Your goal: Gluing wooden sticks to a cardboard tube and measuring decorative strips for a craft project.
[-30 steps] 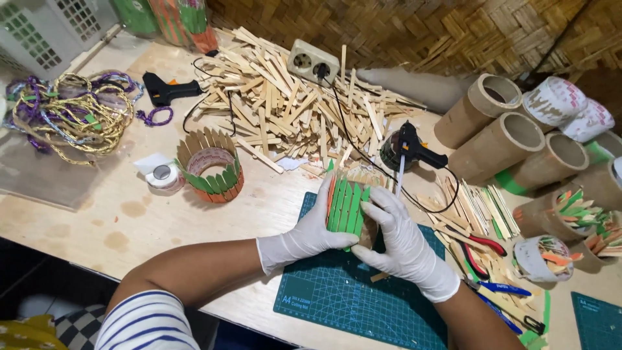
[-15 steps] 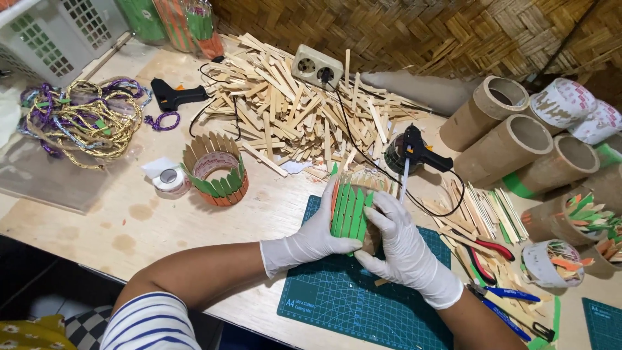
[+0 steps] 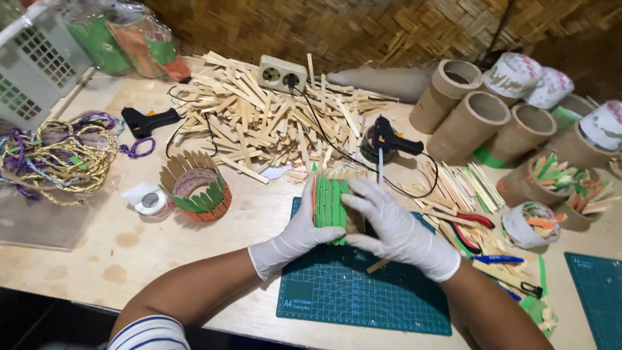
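1. We hold the stick-covered tube (image 3: 332, 202) between both gloved hands, just above the far edge of the green cutting mat (image 3: 363, 291) on the counter (image 3: 97, 259).
2. Our left hand (image 3: 298, 236) cups the tube from the left, with the fingers pressed along the green and orange sticks; it is grasping the tube, not clenched tight.
3. Our right hand (image 3: 395, 227) wraps over the right side and top, likewise grasping the tube, with the fingers spread across the sticks.
4. To do this well, we judge that the pressure should be even from both sides, so that the sticks sit flat and side by side against the tube with no gaps.
5. We should press with the flats of the fingers, not the tips, so that no stick tilts or slides out of line.
6. The black glue gun (image 3: 389, 139) stands just beyond the tube with its cord trailing near our right hand; we should keep the gloves clear of its tip.
7. The finished holder (image 3: 196, 188) to the left gives a model for spacing, and the pile of plain sticks (image 3: 272, 120) lies within reach beyond it.
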